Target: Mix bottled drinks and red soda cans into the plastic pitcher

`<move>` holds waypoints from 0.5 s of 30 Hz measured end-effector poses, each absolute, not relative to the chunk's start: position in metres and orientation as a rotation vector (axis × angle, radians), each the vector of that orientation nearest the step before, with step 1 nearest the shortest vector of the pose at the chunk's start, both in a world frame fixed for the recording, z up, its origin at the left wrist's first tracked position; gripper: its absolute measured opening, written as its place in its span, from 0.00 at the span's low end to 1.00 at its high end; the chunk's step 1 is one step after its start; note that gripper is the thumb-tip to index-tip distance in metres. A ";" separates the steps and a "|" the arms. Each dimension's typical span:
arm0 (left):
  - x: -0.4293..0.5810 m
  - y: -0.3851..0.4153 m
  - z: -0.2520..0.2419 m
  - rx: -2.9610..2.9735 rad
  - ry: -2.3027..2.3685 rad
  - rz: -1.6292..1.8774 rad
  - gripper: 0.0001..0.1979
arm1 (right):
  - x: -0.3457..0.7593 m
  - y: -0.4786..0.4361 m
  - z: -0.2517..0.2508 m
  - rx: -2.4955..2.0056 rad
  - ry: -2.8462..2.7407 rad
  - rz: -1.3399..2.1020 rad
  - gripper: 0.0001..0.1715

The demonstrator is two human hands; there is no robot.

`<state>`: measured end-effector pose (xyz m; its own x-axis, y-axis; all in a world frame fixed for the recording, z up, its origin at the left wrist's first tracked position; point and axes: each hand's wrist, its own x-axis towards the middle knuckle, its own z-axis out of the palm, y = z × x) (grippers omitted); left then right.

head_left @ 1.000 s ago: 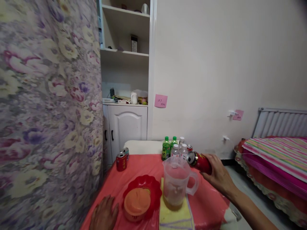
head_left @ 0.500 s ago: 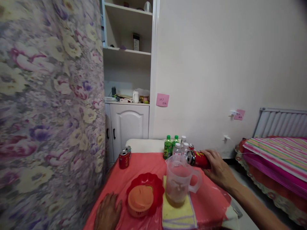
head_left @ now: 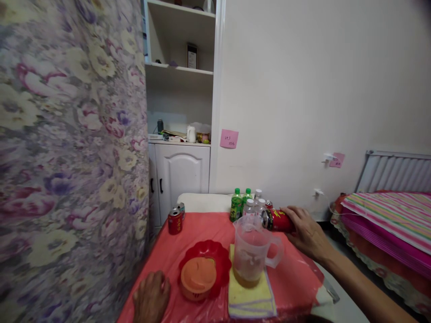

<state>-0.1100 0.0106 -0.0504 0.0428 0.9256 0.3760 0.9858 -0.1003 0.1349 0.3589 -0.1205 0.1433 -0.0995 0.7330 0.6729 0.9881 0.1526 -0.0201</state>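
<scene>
My right hand (head_left: 305,231) is wrapped round a red drink can (head_left: 278,221), tipped on its side with its opened top pointing left over the rim of a clear plastic measuring jug (head_left: 251,251). Some yellowish-brown liquid shows at the jug's bottom. The jug stands on a folded yellow cloth (head_left: 251,300). Flat on the red table cover rests my left hand (head_left: 151,296), loosely bent and holding nothing. To its right, an orange round container (head_left: 198,278) sits in a red scalloped dish (head_left: 220,264).
Behind the jug stand green-capped bottles (head_left: 236,205) and several clear white-capped bottles (head_left: 249,210). Another red can (head_left: 174,221) is upright at the table's left, with a second can behind it. A floral curtain (head_left: 74,161) hangs on the left; a bed (head_left: 390,220) is at right.
The right hand keeps the can tipped at the jug, nearly unmoved. The fingers of the left hand have drawn in slightly. The view has shifted a little.
</scene>
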 end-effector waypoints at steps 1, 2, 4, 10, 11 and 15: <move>-0.109 0.010 -0.049 -2.160 -1.995 -0.553 0.19 | 0.359 -0.120 0.144 -1.631 -1.894 -0.618 0.39; -0.109 0.010 -0.049 -2.176 -1.998 -0.544 0.18 | 0.359 -0.120 0.145 -1.624 -1.897 -0.624 0.39; -0.109 0.010 -0.048 -2.208 -2.001 -0.521 0.19 | 0.359 -0.120 0.146 -1.608 -1.903 -0.638 0.39; -0.110 0.011 -0.047 -2.257 -2.010 -0.483 0.20 | 0.358 -0.119 0.151 -1.581 -1.907 -0.679 0.37; -0.110 0.010 -0.046 -2.257 -2.013 -0.480 0.20 | 0.358 -0.119 0.152 -1.580 -1.910 -0.686 0.37; -0.109 0.009 -0.045 -2.253 -2.019 -0.469 0.21 | 0.357 -0.119 0.158 -1.576 -1.932 -0.715 0.36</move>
<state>-0.1093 0.0088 -0.0446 0.0849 0.9568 0.2782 0.9814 -0.1286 0.1428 0.3566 -0.1185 0.1576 -0.1692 0.6955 0.6983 0.9825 0.1748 0.0640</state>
